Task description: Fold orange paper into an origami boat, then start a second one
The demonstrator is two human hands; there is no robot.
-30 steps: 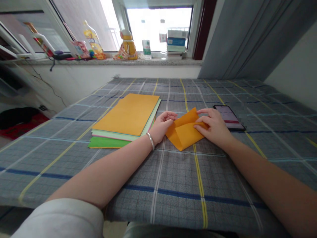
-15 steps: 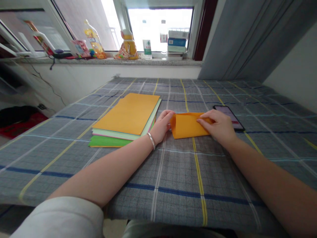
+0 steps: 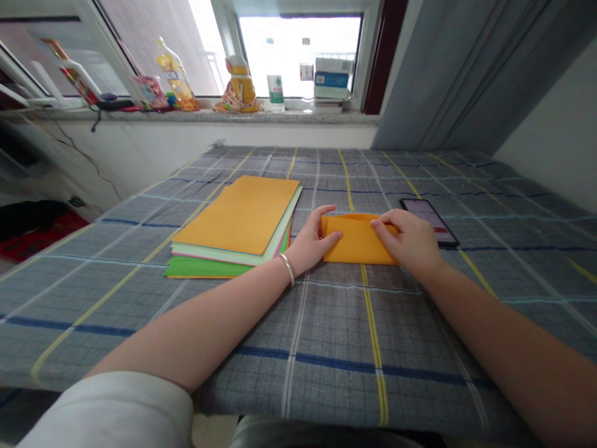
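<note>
Head cam: folded orange paper (image 3: 358,244) at approx. 12–1 o'clock. L hand (image 3: 311,244): thumb on its 9 o'clock end, index spread wide, other fingers' grip hidden, can't tell; R hand (image 3: 414,241) pinches 2 o'clock edge. Prob. light, semi-stiff, creases easily; best held gently by ends.

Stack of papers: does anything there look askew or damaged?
Slightly askew: in the stack, green sheets stick out past the orange top sheet on the near side, so the edges do not line up. No damage shows.
</note>
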